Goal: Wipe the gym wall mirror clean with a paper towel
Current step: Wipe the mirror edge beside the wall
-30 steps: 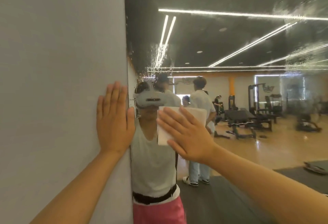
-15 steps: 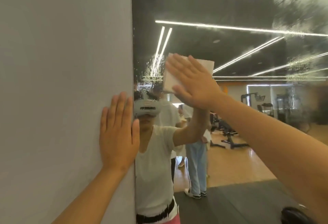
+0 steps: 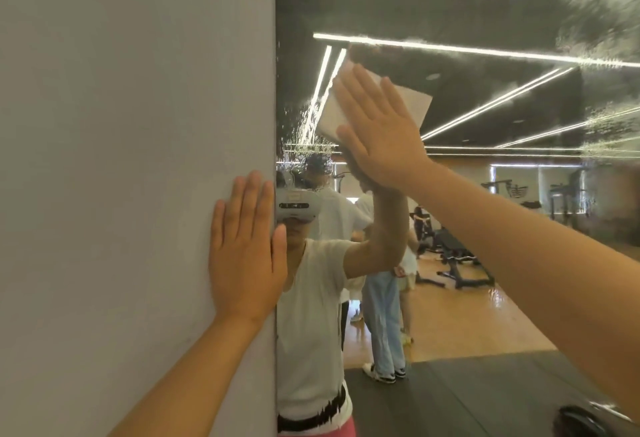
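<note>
The wall mirror [image 3: 485,14] fills the right two thirds of the view, with wet droplet streaks near its left edge and smeared patches at the top right. My right hand [image 3: 377,128] lies flat with straight fingers, pressing a folded white paper towel [image 3: 414,100] against the glass above head height. The towel's corners show beyond my fingers. My left hand [image 3: 244,249] rests flat on the grey wall [image 3: 131,159], right beside the mirror's left edge.
The mirror's vertical left edge [image 3: 276,90] meets the grey wall. The glass reflects me, other people standing behind, weight benches, ceiling light strips and a wooden floor with black mats.
My right hand has slid the paper towel upward on the mirror, from chest height to above head height. The left hand has stayed flat on the wall.
</note>
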